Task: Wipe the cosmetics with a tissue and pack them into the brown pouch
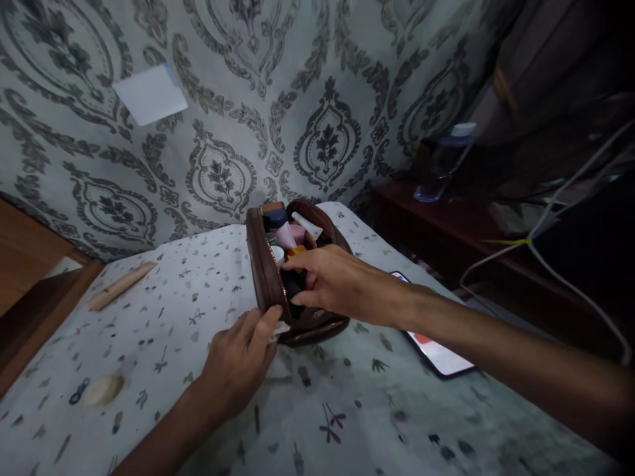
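Observation:
An unzipped brown toiletry bag [265,271] sits on the bed, packed with small items. My right hand [337,281] reaches into it from the right, index finger and thumb curled about something dark that I cannot make out. Near those fingertips are a white round cap [278,254] and a yellow-orange item [296,250]. Behind them show a pink tube [286,235], a dark blue lid [274,219] and a white tube [307,225]. My left hand [245,350] rests against the bag's near left corner, its fingers closed on a crumpled white tissue [280,329].
A phone [441,357] with a lit screen lies under my right forearm. At left are a flat wooden strip [122,285] and a round pale object [103,390]. A water bottle [444,165] stands on a dark red surface [441,218] by white cables [570,264]. Patterned wall [278,132] behind.

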A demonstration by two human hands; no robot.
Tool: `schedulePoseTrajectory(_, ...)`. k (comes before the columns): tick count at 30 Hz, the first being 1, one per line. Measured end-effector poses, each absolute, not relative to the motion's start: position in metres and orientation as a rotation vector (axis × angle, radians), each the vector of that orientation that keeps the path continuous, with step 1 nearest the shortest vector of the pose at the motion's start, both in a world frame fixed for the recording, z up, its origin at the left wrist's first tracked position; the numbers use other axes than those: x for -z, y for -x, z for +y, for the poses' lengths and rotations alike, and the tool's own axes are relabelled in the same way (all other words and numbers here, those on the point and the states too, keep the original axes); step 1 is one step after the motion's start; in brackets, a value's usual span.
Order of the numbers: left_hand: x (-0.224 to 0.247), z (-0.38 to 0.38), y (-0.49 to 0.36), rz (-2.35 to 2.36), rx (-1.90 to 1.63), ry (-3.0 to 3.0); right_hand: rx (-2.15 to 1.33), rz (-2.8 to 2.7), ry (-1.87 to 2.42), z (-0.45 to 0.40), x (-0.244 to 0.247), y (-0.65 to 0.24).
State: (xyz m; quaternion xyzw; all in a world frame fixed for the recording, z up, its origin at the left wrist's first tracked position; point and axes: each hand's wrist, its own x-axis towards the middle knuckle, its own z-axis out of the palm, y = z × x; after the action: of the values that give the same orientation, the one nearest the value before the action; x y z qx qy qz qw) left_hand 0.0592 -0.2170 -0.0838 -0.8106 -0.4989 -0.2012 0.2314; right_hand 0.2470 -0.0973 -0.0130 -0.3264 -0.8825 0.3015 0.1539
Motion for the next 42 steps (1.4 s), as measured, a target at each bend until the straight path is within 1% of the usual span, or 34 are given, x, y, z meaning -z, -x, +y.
schedulePoseTrajectory(5, 0.088, -0.224, -0.058, -1.452, 0.623, 2.258, -0.820, -2.490, 0.873, -0.097, 0.017, -0.249)
schedulePoseTrajectory(8, 0.095, -0.242, -0.050, -1.530, 0.583, 2.264, -0.792, -2.392, 0.878, -0.102, 0.018, -0.257)
schedulePoseTrajectory(13, 0.109, -0.284, -0.008, -1.648, 0.456, 2.251, -0.523, -1.934, 0.783, -0.146, 0.025, -0.272)
schedulePoseTrajectory(15, 0.112, -0.299, 0.012, -1.741, 0.422, 2.159, -0.531, -1.944, 0.656, -0.169, 0.037, -0.272)
schedulePoseTrajectory(18, 0.114, -0.322, 0.032, -1.857, 0.378, 2.090, -0.657, -2.104, 0.497, -0.198, 0.065, -0.263)
schedulePoseTrajectory(21, 0.118, -0.344, 0.033, -1.853, 0.281, 2.249, -0.758, -2.255, 0.457, -0.216, 0.089, -0.245)
schedulePoseTrajectory(24, 0.127, -0.362, 0.027, -1.821, 0.230, 2.365, -0.876, -2.347, 0.448, -0.229, 0.099, -0.223)
schedulePoseTrajectory(28, 0.133, -0.375, 0.035, -1.929, 0.374, 2.325, -1.056, -2.386, 0.471, -0.247, 0.095, -0.197)
schedulePoseTrajectory(31, 0.123, -0.376, 0.063, -2.039, 0.567, 2.223, -1.211, -2.347, 0.496, -0.260, 0.095, -0.181)
schedulePoseTrajectory(34, 0.109, -0.372, 0.103, -2.145, 0.720, 1.964, -1.446, -2.219, 0.537, -0.269, 0.102, -0.167)
schedulePoseTrajectory(36, 0.106, -0.368, 0.128, -2.221, 0.633, 1.848, -1.626, -2.107, 0.568, -0.273, 0.111, -0.158)
schedulePoseTrajectory(38, 0.109, -0.364, 0.144, -2.320, 0.434, 1.776, -1.777, -1.988, 0.607, -0.274, 0.121, -0.151)
schedulePoseTrajectory(40, 0.115, -0.362, 0.151, -2.385, 0.246, 1.704, -1.847, -1.873, 0.659, -0.273, 0.131, -0.147)
schedulePoseTrajectory(42, 0.119, -0.359, 0.150, -2.405, 0.139, 1.658, -1.864, -1.788, 0.688, -0.273, 0.137, -0.146)
